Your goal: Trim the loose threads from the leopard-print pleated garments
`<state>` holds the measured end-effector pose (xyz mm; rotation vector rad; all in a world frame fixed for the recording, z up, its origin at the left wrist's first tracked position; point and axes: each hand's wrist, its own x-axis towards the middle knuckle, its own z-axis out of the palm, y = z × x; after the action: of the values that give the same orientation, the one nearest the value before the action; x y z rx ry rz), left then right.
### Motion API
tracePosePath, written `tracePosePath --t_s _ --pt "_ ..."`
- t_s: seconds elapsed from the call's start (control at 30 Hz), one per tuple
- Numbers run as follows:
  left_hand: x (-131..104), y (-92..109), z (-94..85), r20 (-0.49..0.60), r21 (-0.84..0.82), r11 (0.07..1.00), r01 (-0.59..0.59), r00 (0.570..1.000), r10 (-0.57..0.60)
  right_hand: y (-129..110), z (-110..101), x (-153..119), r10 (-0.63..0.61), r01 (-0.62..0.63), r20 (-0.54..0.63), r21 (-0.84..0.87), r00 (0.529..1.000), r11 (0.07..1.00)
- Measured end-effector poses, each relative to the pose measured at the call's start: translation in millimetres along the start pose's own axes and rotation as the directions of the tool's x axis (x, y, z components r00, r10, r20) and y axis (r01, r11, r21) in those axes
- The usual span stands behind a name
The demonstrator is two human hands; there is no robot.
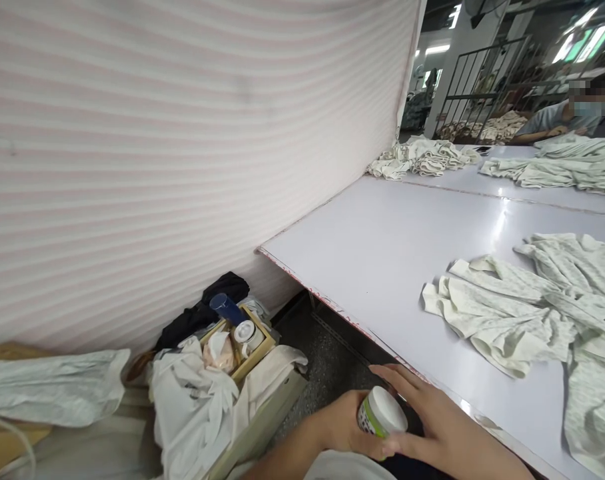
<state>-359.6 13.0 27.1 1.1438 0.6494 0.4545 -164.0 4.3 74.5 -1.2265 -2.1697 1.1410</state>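
A small jar (381, 412) with a white lid and a green and white label stands upright between my hands, low in the view. My left hand (343, 425) is wrapped round the jar's left side. My right hand (435, 423) is at the jar's right, its thumb touching the lower edge of the lid and its other fingers stretched out and apart above the table's edge. Both hands are near the front edge of the white table (372, 253).
Pale garments (512, 307) lie on the table at right, with more piles (422, 157) at the back. At lower left, a wooden box (255, 357) holds a white-lidded container beside white cloth. A striped sheet (182, 133) hangs at left. A masked person leans at the far right.
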Motion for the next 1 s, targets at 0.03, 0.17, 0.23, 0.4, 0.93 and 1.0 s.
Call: tracePosePath --t_s 0.03,0.17,0.23,0.4,0.93,1.0 --pt "-1 2 -2.2 -0.019 0.024 1.0 0.005 1.0 -0.005 -4 1 3 0.059 -0.059 -0.003 -0.069 0.998 0.996" --pt "-1 4 -16.2 -0.01 0.146 0.988 0.052 0.999 -0.051 -31 -9 14 0.03 -0.026 0.117 -0.037 0.993 0.999" --pt "2 2 -23.4 0.143 0.154 0.985 0.074 0.985 -0.096 -38 -19 15 -0.096 0.068 0.252 0.12 0.963 0.991" --pt "6 2 -32.7 0.468 0.095 0.977 0.19 0.858 -0.212 -4 -28 12 -0.192 0.165 -0.013 0.57 0.981 0.805" --pt "-20 12 -44.6 0.013 0.08 0.993 0.089 0.996 -0.091 231 18 17 0.385 -0.306 -0.67 0.24 0.634 0.921" --pt "-20 10 -43.8 -0.003 0.092 0.988 0.122 0.992 -0.123 237 19 13 0.405 -0.325 -0.674 0.251 0.617 0.912"
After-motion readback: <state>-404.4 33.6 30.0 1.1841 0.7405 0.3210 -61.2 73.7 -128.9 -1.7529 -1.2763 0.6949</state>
